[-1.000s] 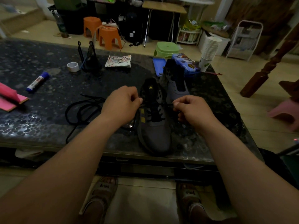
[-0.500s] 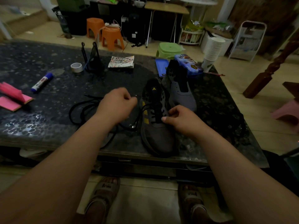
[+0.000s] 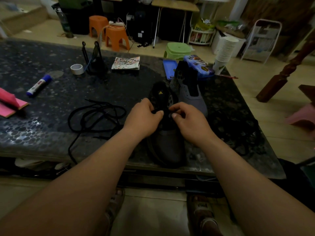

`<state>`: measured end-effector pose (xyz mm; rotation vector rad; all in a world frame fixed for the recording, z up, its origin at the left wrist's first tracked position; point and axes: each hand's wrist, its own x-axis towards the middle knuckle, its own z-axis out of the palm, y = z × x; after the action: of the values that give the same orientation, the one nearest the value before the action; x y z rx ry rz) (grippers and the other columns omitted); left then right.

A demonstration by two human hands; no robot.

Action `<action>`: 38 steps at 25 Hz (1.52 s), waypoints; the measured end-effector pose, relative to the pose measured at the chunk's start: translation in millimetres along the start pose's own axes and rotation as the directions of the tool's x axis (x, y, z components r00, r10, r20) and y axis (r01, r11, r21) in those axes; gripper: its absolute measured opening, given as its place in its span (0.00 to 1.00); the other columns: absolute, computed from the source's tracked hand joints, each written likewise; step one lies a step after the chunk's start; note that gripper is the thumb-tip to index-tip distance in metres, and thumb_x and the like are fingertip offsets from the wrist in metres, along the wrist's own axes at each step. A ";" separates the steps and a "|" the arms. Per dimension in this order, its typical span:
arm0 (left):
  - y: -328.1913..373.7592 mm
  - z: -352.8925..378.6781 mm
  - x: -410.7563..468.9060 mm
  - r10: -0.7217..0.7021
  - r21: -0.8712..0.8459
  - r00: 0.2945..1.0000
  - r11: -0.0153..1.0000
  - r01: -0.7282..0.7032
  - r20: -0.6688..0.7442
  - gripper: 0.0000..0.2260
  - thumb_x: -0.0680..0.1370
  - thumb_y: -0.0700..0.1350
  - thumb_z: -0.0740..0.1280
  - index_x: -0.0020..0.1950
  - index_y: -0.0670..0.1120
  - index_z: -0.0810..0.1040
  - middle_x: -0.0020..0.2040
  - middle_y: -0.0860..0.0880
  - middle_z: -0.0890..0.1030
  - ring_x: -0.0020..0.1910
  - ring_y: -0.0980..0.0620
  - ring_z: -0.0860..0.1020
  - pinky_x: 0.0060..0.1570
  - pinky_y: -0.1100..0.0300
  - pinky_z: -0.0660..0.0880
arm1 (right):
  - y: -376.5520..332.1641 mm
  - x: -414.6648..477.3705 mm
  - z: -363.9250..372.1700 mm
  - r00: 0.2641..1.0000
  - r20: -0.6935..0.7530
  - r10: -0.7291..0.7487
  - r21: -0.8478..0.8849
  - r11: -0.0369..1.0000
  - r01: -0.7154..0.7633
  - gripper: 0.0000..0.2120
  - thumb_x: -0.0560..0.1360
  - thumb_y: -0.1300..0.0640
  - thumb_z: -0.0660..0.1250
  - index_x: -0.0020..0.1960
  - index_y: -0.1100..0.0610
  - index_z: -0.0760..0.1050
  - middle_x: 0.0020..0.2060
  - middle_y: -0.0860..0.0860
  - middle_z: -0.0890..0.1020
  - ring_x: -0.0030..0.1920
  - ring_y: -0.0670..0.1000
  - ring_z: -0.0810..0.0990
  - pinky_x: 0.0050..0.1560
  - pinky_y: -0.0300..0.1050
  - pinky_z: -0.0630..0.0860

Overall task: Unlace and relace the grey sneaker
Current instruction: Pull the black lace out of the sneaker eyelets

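A grey sneaker [image 3: 167, 147] with a black tongue and a yellow logo lies near the front edge of the dark table [image 3: 51, 126], toe toward me. My left hand [image 3: 144, 118] and my right hand [image 3: 189, 121] meet over its lacing area, fingers curled, each pinching the black lace there. The pinched part of the lace is mostly hidden by my fingers. A loose coil of black lace [image 3: 97, 116] lies on the table left of the shoe, one strand hanging over the front edge. A second grey sneaker [image 3: 190, 92] stands just behind.
On the table are a blue marker [image 3: 39, 85], a tape roll [image 3: 77, 68], a black stand [image 3: 95, 60], a printed booklet [image 3: 126, 63], a blue tin [image 3: 199, 66] and pink paper [image 3: 8, 103]. Paper cups [image 3: 225, 51] stand at the far right corner. Stools stand on the floor beyond.
Both hands have come together from either side of the shoe to its middle. The slack lace on the left has settled into a wider coil.
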<state>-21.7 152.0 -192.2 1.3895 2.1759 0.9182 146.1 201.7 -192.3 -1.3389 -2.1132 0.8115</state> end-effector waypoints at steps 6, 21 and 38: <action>6.2 -4.0 0.7 0.050 0.007 0.998 0.999 -0.050 -0.023 0.14 0.79 0.51 0.67 0.56 0.49 0.65 0.48 0.47 0.79 0.45 0.42 0.78 0.42 0.51 0.70 | -1.2 0.5 4.7 0.998 -0.032 -0.059 -0.063 0.996 0.057 0.12 0.83 0.57 0.65 0.63 0.47 0.80 0.53 0.46 0.77 0.52 0.45 0.76 0.53 0.41 0.73; 16.9 -18.5 37.0 0.012 -0.057 0.978 0.998 0.000 0.209 0.32 0.76 0.49 0.72 0.76 0.56 0.62 0.71 0.46 0.65 0.51 0.52 0.74 0.37 0.67 0.67 | 6.1 -4.1 1.8 0.998 0.046 -0.053 0.038 0.998 0.051 0.09 0.78 0.51 0.72 0.57 0.45 0.75 0.49 0.47 0.78 0.46 0.44 0.78 0.47 0.44 0.76; 10.4 -19.7 51.6 0.302 -0.387 0.950 0.888 -0.248 0.084 0.12 0.82 0.52 0.69 0.44 0.47 0.74 0.37 0.46 0.72 0.36 0.53 0.68 0.40 0.56 0.66 | 6.7 2.2 6.5 0.999 0.036 -0.029 0.160 0.987 0.023 0.06 0.79 0.51 0.71 0.53 0.46 0.75 0.45 0.48 0.79 0.45 0.47 0.79 0.46 0.46 0.77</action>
<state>-49.6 195.5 -170.1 1.5355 1.6149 1.2191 144.9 204.6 -201.4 -1.2193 -2.0424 0.9806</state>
